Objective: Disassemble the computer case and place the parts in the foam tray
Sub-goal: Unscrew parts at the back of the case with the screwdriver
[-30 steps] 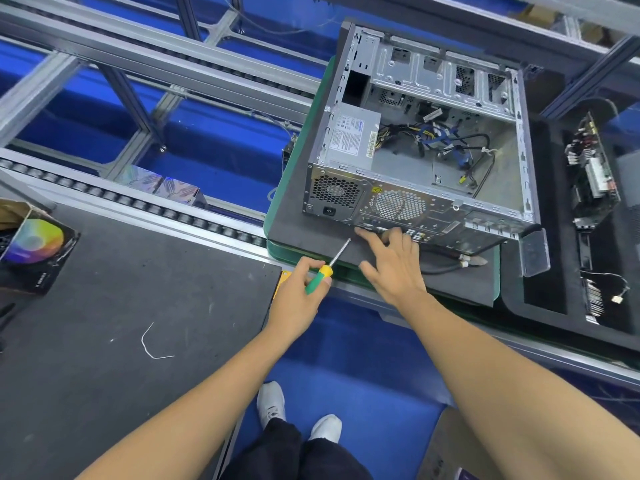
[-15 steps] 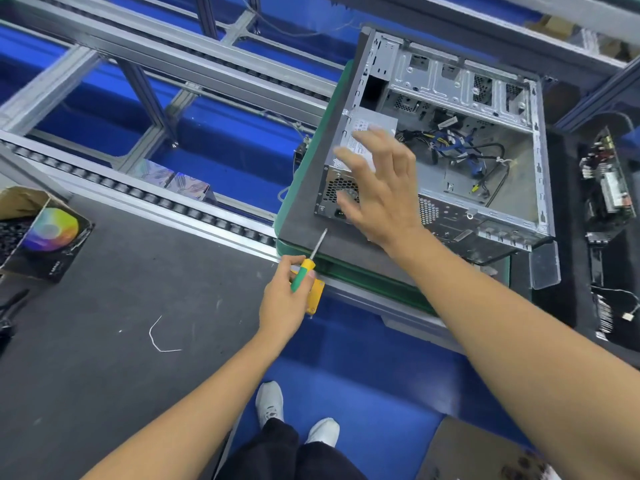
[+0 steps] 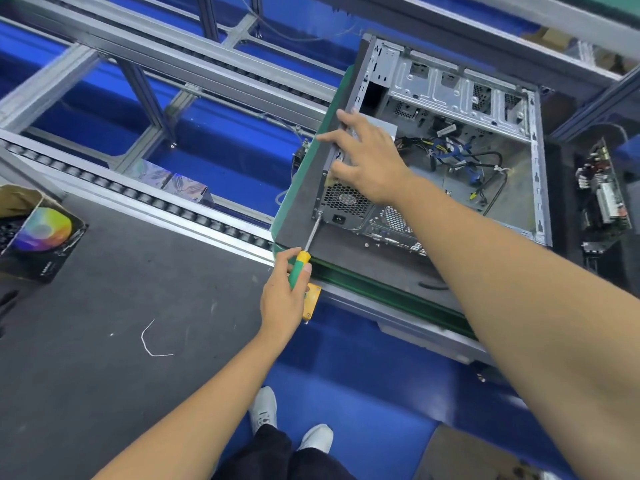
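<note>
Computer case [image 3: 446, 140] lying on its side, open face up, on a dark mat [image 3: 298, 216] over a green pallet [image 3: 381, 284], which sits on the conveyor rails. Cables [image 3: 460, 157] bundled inside; power supply [image 3: 346, 202] at the near left corner, its fan grille and socket facing the person.

Right hand [image 3: 367, 164] laid over the case's left edge above the power supply, fingers spread, thumb down on the rear face. Not closed around anything, just pressing or bracing.

Left hand [image 3: 284, 296] wrapped around a screwdriver [image 3: 304, 252], green and yellow handle. Shaft angles up, tip at the lower left corner of the case's rear panel. Cannot tell if the tip sits in a screw.

Foam tray [image 3: 561, 188] just beside the case on the right, black, with a circuit board [image 3: 602, 199] lying in a slot.

Left, well apart: dark table mat [image 3: 104, 323], box with a colour wheel print [image 3: 41, 233], a bit of white wire [image 3: 149, 339].
</note>
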`<action>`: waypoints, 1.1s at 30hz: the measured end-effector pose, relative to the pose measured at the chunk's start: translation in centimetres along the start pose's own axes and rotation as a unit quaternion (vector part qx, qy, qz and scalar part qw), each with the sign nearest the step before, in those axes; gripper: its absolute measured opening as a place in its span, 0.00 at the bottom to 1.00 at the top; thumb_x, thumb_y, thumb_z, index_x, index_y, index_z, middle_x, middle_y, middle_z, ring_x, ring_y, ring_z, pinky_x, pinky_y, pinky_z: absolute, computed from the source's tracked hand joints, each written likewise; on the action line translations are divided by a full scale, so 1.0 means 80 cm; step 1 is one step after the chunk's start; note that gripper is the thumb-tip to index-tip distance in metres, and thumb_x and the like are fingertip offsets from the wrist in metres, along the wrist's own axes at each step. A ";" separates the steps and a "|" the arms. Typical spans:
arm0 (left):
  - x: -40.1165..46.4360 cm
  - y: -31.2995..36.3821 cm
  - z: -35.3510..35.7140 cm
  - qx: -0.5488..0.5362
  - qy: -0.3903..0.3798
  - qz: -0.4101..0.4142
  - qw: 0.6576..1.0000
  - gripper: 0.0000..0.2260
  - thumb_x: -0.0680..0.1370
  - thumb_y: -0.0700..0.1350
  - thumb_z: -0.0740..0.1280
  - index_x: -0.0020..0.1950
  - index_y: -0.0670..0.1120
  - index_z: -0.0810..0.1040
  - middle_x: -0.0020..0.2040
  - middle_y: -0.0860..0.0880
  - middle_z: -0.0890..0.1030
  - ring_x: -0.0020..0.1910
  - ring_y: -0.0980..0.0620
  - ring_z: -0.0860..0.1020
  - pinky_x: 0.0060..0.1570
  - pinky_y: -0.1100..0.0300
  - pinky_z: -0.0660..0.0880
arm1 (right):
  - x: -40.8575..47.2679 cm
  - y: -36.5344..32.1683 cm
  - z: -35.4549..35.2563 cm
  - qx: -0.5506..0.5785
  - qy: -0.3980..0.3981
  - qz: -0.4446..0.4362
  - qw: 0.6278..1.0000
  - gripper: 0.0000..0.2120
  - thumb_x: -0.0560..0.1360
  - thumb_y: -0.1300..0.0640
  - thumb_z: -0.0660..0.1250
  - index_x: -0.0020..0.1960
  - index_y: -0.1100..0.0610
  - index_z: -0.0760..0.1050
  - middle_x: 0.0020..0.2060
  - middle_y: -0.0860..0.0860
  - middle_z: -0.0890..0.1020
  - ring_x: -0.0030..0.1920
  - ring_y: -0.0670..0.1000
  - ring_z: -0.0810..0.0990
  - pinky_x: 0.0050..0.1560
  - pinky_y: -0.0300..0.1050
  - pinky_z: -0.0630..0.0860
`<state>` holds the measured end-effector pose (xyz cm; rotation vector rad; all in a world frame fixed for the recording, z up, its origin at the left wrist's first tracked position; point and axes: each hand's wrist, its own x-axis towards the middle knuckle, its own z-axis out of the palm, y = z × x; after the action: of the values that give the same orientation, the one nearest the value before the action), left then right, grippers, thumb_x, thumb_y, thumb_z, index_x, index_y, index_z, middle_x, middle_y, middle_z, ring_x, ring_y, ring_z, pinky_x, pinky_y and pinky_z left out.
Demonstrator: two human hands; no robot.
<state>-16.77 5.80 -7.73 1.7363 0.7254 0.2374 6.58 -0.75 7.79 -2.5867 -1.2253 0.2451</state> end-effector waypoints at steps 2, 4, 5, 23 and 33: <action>0.001 -0.003 0.003 -0.005 0.002 0.003 1.000 0.10 0.85 0.52 0.63 0.64 0.66 0.70 0.51 0.58 0.80 0.43 0.53 0.84 0.48 0.40 0.81 | 0.000 0.000 0.002 -0.003 0.001 0.002 1.000 0.28 0.73 0.41 0.57 0.74 0.41 0.69 0.81 0.50 0.56 0.82 0.54 0.50 0.78 0.56 0.49; 0.002 -0.005 0.003 -0.001 0.005 0.011 1.000 0.11 0.85 0.52 0.63 0.65 0.66 0.70 0.52 0.59 0.81 0.44 0.56 0.84 0.50 0.42 0.81 | 0.001 0.001 0.004 0.003 0.004 0.005 1.000 0.28 0.73 0.41 0.58 0.73 0.40 0.70 0.81 0.50 0.56 0.82 0.53 0.50 0.79 0.56 0.49; 0.002 -0.006 0.003 0.002 0.003 0.016 1.000 0.12 0.85 0.53 0.63 0.66 0.67 0.70 0.52 0.59 0.82 0.45 0.56 0.84 0.51 0.43 0.81 | 0.002 0.002 0.004 0.007 0.006 0.007 1.000 0.27 0.73 0.41 0.59 0.72 0.40 0.70 0.81 0.49 0.56 0.82 0.53 0.50 0.79 0.57 0.50; 0.009 -0.018 0.003 0.020 -0.010 0.045 0.999 0.17 0.86 0.52 0.62 0.73 0.67 0.69 0.58 0.60 0.80 0.48 0.57 0.82 0.47 0.61 0.79 | 0.004 0.004 0.007 0.034 0.010 0.011 0.999 0.24 0.74 0.43 0.63 0.70 0.41 0.72 0.81 0.49 0.56 0.82 0.53 0.49 0.78 0.58 0.50; 0.009 -0.013 0.004 0.042 -0.006 0.036 0.998 0.16 0.86 0.54 0.61 0.72 0.70 0.68 0.53 0.59 0.80 0.44 0.54 0.82 0.46 0.48 0.82 | 0.001 0.001 0.004 0.022 0.005 0.008 1.000 0.23 0.75 0.44 0.61 0.71 0.42 0.71 0.81 0.50 0.56 0.82 0.53 0.48 0.79 0.57 0.49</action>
<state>-16.39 6.15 -8.96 1.8447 0.6725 0.2475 6.61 -0.65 7.46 -2.5582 -1.1841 0.2589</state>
